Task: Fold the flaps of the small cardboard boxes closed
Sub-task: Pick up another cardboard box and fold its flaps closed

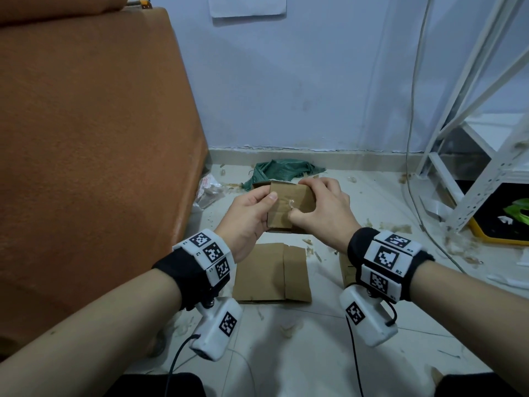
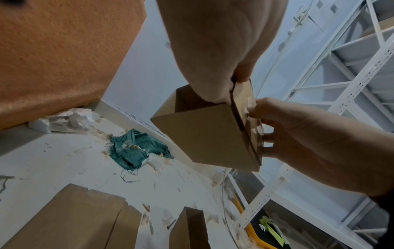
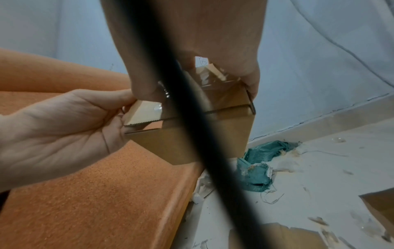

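Above the floor I hold a small brown cardboard box (image 1: 289, 206) in both hands. My left hand (image 1: 267, 199) grips its left side, with the thumb lying on the near flap. In the right wrist view the left hand (image 3: 119, 111) pinches a corner of that flap (image 3: 145, 114), which stands slightly raised from the box (image 3: 226, 133). My right hand (image 1: 303, 200) grips the right side, fingers curled over the far edge and thumb pressing the flap face. In the left wrist view the far end of the box (image 2: 200, 134) is open, and old clear tape clings to the flap.
A flattened cardboard piece (image 1: 272, 273) lies on the tiled floor below my hands, and another small box (image 1: 347, 270) stands by my right wrist. A green cloth (image 1: 280, 170) lies by the wall. An orange cushion (image 1: 94, 138) fills the left. A white rack (image 1: 472, 167) stands to the right.
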`<state>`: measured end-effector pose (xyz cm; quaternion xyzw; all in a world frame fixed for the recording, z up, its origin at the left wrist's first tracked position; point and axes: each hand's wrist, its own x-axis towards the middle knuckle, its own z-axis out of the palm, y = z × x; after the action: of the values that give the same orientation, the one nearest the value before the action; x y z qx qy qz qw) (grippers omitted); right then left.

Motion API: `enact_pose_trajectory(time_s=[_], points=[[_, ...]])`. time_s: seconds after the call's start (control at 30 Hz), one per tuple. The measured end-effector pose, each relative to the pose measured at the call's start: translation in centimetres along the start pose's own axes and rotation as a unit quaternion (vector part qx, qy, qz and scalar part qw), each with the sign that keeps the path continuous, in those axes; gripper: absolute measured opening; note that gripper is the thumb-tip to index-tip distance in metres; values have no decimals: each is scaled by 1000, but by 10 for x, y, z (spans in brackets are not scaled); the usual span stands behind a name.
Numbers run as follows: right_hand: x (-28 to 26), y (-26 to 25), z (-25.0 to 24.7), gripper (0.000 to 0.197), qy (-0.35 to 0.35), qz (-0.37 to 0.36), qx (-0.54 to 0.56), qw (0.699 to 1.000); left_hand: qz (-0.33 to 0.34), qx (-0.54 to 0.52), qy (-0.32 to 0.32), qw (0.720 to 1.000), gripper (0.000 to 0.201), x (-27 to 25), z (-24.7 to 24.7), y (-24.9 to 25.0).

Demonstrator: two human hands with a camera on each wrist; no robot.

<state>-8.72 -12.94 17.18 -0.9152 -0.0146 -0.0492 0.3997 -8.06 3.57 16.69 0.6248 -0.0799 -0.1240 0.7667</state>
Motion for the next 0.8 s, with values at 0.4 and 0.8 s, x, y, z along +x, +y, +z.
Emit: enact_pose_trajectory(time_s=[0.4,0.8], points=[[-2,-7,4,67,-28,35,1,999,-3,-4,6,1000,31,-6,1,-2],[-4,1,0,82,-28,-4,19,999,7,-6,4,1000,32,-8,1,9]])
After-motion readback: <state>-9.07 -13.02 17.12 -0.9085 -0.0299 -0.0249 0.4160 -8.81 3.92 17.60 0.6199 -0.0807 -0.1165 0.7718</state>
